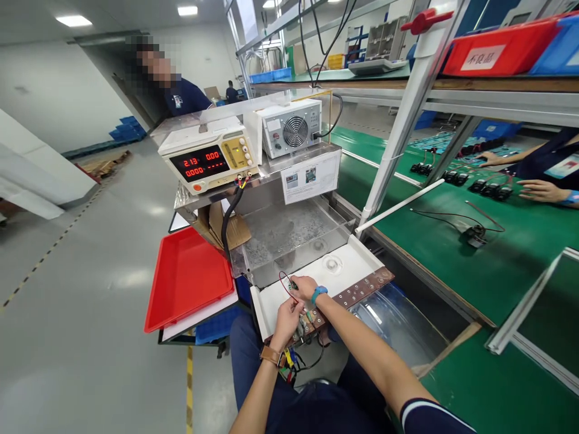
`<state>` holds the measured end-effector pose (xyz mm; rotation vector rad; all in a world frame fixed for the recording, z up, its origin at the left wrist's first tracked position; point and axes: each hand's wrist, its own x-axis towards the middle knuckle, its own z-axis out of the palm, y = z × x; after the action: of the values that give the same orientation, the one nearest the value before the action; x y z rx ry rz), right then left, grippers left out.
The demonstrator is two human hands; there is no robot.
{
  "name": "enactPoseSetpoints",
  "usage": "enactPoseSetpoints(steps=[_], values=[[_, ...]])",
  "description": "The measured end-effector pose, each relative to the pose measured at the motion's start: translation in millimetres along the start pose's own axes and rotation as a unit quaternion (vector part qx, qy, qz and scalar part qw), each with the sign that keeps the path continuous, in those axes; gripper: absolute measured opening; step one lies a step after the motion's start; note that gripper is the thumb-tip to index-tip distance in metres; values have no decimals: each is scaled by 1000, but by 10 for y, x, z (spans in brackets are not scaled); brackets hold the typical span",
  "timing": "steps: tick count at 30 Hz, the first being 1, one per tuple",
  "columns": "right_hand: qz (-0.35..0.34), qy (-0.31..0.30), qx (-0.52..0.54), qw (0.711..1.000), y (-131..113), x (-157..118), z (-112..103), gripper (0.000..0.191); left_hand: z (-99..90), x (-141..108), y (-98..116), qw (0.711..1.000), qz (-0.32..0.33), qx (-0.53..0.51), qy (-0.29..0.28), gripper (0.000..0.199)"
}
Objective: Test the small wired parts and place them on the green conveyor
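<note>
My right hand (304, 288), with a blue band at the wrist, is closed on a small green circuit board (293, 283). A thin red wire (281, 277) loops up beside the board and runs down toward my left hand (287, 320). The left fingers are pinched together on this wire, just below and left of the right hand. A green-tipped lead (309, 315) lies close by the left fingertips. Both hands are over the front of a white tray (307, 271), near a brown strip (348, 296) with rows of metal studs.
A power supply (203, 160) with red digits stands on a clear shelf, beside a fan-backed unit (294, 129). A red tray (190, 277) is at the left. Cables (294, 361) hang below the strip. Across the green bench (443, 241), a co-worker's hands (540, 190) are near black parts.
</note>
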<state>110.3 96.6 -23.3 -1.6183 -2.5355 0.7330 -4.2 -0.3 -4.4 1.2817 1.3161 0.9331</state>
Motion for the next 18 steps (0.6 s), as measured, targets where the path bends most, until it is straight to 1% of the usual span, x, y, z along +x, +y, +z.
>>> enactPoseSetpoints(steps=[4,8,18], values=[[-5,10,-3,1000,4,-2,14,40,-12,-30,-9,999,2,-25,-22,23],[-5,10,-3,1000,6,-4,24,39,-19,-25,-22,998,-19,-45,-34,25],[-6,8,-16,1000,-8,-14,14,34,18,47,-24,998,-56,7,7,36]])
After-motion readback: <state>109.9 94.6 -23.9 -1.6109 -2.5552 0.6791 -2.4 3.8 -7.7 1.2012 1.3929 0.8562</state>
